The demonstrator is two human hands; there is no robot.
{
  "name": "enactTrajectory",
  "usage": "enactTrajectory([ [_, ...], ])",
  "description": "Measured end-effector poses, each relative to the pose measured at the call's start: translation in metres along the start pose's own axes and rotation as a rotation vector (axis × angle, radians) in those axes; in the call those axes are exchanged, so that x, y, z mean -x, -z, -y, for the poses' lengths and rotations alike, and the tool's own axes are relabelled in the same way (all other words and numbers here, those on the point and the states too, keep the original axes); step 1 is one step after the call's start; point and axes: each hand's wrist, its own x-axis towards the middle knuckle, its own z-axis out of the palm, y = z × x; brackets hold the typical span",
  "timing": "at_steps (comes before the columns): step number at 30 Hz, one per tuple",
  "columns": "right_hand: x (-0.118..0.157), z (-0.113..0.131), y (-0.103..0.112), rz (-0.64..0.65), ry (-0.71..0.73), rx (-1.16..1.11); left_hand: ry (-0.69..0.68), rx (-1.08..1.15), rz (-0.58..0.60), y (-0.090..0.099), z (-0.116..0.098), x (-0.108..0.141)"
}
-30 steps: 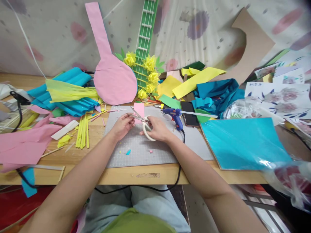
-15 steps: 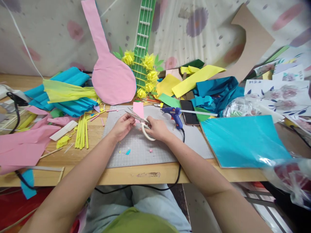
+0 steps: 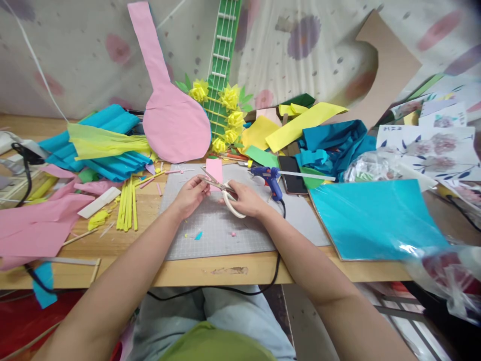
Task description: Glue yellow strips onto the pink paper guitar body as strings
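White-handled scissors [image 3: 234,206] are gripped in my right hand [image 3: 248,198], with their blades partly spread and pointing left. My left hand [image 3: 191,195] has its thumb and fingers pinched together right beside the blades. Whatever lies between those fingertips is too small to make out. Behind the blades, a pink paper strip [image 3: 214,169] rests on the grey cutting mat [image 3: 218,245]. A blue glue gun [image 3: 271,181] with a long white stick lies to the right of my right hand.
A pink guitar-shaped cutout [image 3: 176,125] and a green guitar [image 3: 221,65] with yellow flowers lean at the back. Yellow strips [image 3: 127,205] and crumpled blue paper [image 3: 112,125] lie left. A phone [image 3: 292,174] and a blue sheet pack [image 3: 376,220] lie right; a black cord [image 3: 278,265] crosses the table edge.
The scissors have shifted slightly to the right, their handle loop swinging a little down and outward with my right hand. My left hand keeps its pinch in nearly the same place.
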Motion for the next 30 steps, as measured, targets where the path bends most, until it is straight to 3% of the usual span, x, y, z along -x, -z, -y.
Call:
enactTrajectory([
  [19,0.0000,0.0071,-0.0064,0.000,-0.066,-0.010,-0.072,-0.016,-0.020,-0.0057,-0.0015,0.0016],
  [30,-0.0002,0.0090,-0.0059,-0.004,-0.085,0.015,-0.063,-0.048,-0.093,-0.0080,-0.0018,0.0016],
])
